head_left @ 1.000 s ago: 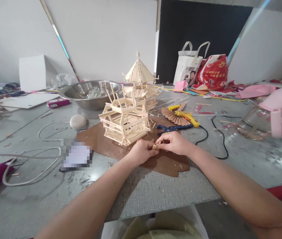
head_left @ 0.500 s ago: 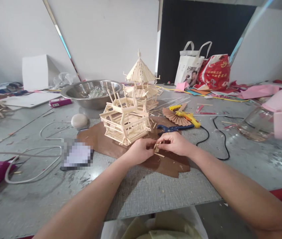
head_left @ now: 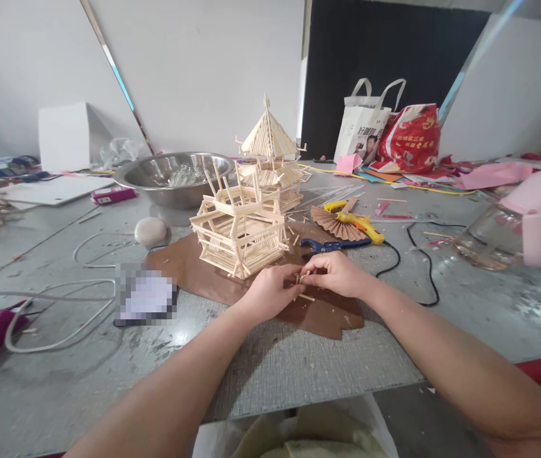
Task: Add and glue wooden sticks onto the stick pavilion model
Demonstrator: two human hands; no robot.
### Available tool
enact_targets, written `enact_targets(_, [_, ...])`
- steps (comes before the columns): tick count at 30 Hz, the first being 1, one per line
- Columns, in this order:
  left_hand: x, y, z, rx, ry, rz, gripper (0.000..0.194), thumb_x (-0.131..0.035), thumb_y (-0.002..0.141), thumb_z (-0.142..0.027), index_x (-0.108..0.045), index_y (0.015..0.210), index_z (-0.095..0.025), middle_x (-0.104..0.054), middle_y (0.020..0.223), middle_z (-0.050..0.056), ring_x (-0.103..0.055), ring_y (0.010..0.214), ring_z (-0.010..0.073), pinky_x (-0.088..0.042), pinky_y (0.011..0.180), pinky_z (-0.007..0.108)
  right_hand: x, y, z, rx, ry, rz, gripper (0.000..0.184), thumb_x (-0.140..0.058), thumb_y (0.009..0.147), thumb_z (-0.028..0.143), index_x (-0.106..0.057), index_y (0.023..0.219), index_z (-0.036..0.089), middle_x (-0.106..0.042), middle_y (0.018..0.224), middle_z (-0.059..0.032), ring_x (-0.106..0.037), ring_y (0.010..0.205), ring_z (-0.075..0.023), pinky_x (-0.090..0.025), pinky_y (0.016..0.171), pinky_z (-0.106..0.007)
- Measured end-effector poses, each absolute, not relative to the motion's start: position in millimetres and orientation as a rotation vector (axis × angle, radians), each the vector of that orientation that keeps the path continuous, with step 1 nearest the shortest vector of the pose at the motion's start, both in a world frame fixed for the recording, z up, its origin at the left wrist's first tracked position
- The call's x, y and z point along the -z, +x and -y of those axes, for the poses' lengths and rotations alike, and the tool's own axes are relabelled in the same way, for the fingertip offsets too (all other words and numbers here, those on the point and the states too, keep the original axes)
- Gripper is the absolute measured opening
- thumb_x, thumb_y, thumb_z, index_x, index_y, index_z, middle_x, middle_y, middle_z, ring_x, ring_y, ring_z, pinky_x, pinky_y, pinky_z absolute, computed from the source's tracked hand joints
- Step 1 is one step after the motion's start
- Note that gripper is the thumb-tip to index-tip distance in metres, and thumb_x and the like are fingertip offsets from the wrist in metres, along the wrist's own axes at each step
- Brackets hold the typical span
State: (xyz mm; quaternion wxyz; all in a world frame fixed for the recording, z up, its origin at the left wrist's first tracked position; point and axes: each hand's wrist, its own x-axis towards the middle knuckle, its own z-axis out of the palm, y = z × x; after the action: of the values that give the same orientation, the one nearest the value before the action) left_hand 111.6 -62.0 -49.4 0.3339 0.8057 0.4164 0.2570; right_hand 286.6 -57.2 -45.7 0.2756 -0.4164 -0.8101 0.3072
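Note:
My left hand (head_left: pixel 273 289) and my right hand (head_left: pixel 333 272) meet over a brown mat (head_left: pixel 189 267), both pinched on a few short wooden sticks (head_left: pixel 301 278) held between the fingertips. One loose stick (head_left: pixel 306 298) lies on the mat just below them. Right behind the hands stands an unfinished stick-built house frame (head_left: pixel 239 232). Farther back is a finished stick pagoda (head_left: pixel 270 159) with a pointed roof.
A steel bowl (head_left: pixel 175 175) sits behind the frame. Blue pliers (head_left: pixel 330 244), a yellow glue gun (head_left: pixel 358 224) with a black cord (head_left: pixel 417 254) and a folded paper fan (head_left: pixel 334 224) lie to the right. White cable (head_left: pixel 60 292), a glass jug (head_left: pixel 499 235) and bags (head_left: pixel 394 137) surround the area.
The hands stayed together over the mat, shifting the sticks between the fingertips. One stick came to lie on the mat below them.

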Motion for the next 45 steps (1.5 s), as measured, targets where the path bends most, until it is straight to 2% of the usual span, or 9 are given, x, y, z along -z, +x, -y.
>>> enact_targets(10, [48,109,60,-0.64,2.227,-1.222,0.021,-0.046,0.073,-0.024,-0.065,0.08,-0.02,-0.062,0.065,0.0,-0.051,0.058,0.0114,-0.036,0.055,0.021,46,294,51,-0.96,-1.224,1.941,0.02,-0.056,0.068,0.032,-0.064,0.078,0.016,-0.06,0.064,0.0001,-0.048,0.047,-0.0075,-0.038,0.048,-0.021])
enact_targets(16, [51,110,60,-0.642,2.456,-1.176,0.023,-0.045,0.077,-0.028,-0.066,0.084,-0.022,-0.063,0.079,0.004,-0.055,0.078,0.0166,-0.038,0.07,0.024,45,293,53,-0.87,-1.214,2.003,0.018,-0.055,0.07,0.029,-0.064,0.078,0.016,-0.061,0.068,-0.001,-0.051,0.055,-0.0094,-0.039,0.054,-0.022])
enact_targets(22, [53,110,59,-0.622,2.439,-1.247,0.023,-0.051,0.073,-0.027,-0.064,0.091,-0.021,-0.063,0.082,0.004,-0.055,0.079,0.018,-0.04,0.071,0.026,46,293,53,-0.535,-1.212,2.247,0.015,-0.051,0.073,0.026,-0.064,0.076,0.019,-0.063,0.078,-0.0037,-0.056,0.07,-0.0135,-0.039,0.065,-0.025])
enact_targets(37, [55,116,56,-0.557,2.455,-1.301,0.019,-0.051,0.073,-0.023,-0.066,0.085,-0.022,-0.063,0.074,0.002,-0.055,0.07,0.0141,-0.04,0.063,0.022,48,289,50,-0.517,-1.162,2.264,0.013,-0.05,0.074,0.02,-0.063,0.074,0.017,-0.064,0.076,-0.0027,-0.056,0.07,-0.012,-0.039,0.066,-0.022])
enact_targets(45, [54,120,62,-0.759,2.23,-1.28,0.023,-0.053,0.071,-0.022,-0.062,0.091,-0.022,-0.065,0.074,0.0,-0.058,0.07,0.0141,-0.041,0.063,0.021,46,284,55,-0.696,-1.173,2.111,0.014,-0.051,0.074,0.023,-0.063,0.077,0.015,-0.064,0.076,-0.0024,-0.056,0.069,-0.0117,-0.04,0.063,-0.022])
